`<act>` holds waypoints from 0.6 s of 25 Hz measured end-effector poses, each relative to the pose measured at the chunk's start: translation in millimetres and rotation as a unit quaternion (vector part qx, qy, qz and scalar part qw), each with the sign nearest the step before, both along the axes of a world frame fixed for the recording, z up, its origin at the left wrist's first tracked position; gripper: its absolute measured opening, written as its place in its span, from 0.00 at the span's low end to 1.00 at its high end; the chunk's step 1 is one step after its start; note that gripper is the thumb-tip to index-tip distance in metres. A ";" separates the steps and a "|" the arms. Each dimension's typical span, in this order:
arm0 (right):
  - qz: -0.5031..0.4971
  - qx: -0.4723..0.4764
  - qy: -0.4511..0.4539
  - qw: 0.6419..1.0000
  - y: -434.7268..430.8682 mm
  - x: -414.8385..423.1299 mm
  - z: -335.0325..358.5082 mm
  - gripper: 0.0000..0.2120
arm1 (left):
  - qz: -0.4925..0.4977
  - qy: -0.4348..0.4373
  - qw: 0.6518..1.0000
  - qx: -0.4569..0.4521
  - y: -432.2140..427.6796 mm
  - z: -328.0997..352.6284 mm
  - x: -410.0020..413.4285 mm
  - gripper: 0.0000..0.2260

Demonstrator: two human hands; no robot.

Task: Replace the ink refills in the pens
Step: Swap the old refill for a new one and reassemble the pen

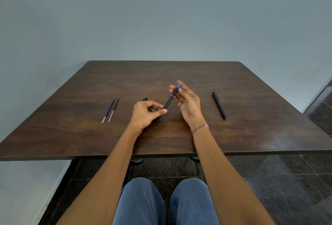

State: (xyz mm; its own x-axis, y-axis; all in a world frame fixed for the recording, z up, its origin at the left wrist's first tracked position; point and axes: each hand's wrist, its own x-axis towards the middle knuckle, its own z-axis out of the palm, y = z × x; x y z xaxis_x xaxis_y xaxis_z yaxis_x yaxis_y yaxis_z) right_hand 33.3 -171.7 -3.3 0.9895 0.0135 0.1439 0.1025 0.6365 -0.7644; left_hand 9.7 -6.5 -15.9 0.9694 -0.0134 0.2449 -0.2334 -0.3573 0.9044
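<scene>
Hands raised just above dark brown wood-grain tabletop [251, 88], both on slim black pen with blue band and blue end [169, 100]. Left hand [144, 114] curled, thumb and forefinger pinching lower half of that pen. Near end of barrel down close to the wood, touching or not, cannot tell. Right hand [187, 103] with palm turned inward, fingers mostly straight and loosely fanned, thumb and forefinger lightly pinching the blue upper end. Pen tilted, upper end leaning away and to the right. Beaded pink-and-grey bracelet [200, 128] round right wrist.

Left of the hands, well apart from them: thin blue ink refill [108, 110] and thin dark ink refill [113, 109], flat, side by side, nearly parallel, pale ends nearest. Right of the hands: second black pen [219, 105], flat, alone, blue tip toward near edge. Behind left hand, small black rounded piece [145, 99], mostly hidden, kind unclear. Below tabletop edge, knees in blue jeans [142, 201] over dark speckled floor [269, 179]. Plain grey-blue wall [161, 18] beyond.
</scene>
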 end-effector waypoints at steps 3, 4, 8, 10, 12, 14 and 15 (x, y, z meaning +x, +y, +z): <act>-0.005 -0.013 0.000 1.000 -0.7 0.6 -0.6 0.12 | 0.000 0.003 1.000 -0.004 -0.8 0.2 0.2 0.07; -0.009 -0.020 0.002 1.000 -0.6 1.2 -1.2 0.12 | -0.001 0.004 1.000 -0.003 -1.0 0.2 0.0 0.07; -0.029 -0.047 0.013 0.998 1.4 3.2 -2.8 0.12 | -0.007 0.009 1.000 0.003 -0.3 0.9 -0.5 0.07; -0.031 -0.061 0.011 0.998 2.1 3.9 -3.5 0.12 | -0.012 0.009 1.000 0.005 -0.2 1.5 -1.1 0.07; -0.015 -0.048 0.007 0.999 1.9 3.9 -3.7 0.10 | -0.014 0.006 1.000 -0.004 -0.5 2.0 -1.7 0.07; 0.009 -0.009 0.006 1.000 0.8 3.9 -3.3 0.09 | -0.013 0.002 1.000 -0.010 -1.0 2.3 -2.0 0.07; 0.019 0.008 0.008 1.000 0.2 3.7 -2.9 0.10 | -0.011 0.000 1.000 -0.009 -0.9 2.3 -2.1 0.07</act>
State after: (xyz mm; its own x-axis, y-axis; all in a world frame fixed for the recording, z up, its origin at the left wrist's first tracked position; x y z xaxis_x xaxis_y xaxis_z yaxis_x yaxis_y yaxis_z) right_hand 37.0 -171.6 -6.2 0.9904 0.0484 0.1292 0.0665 0.6525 -0.7548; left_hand 7.5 -7.4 -13.6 0.9689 -0.0312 0.2455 -0.2415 -0.3360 0.9104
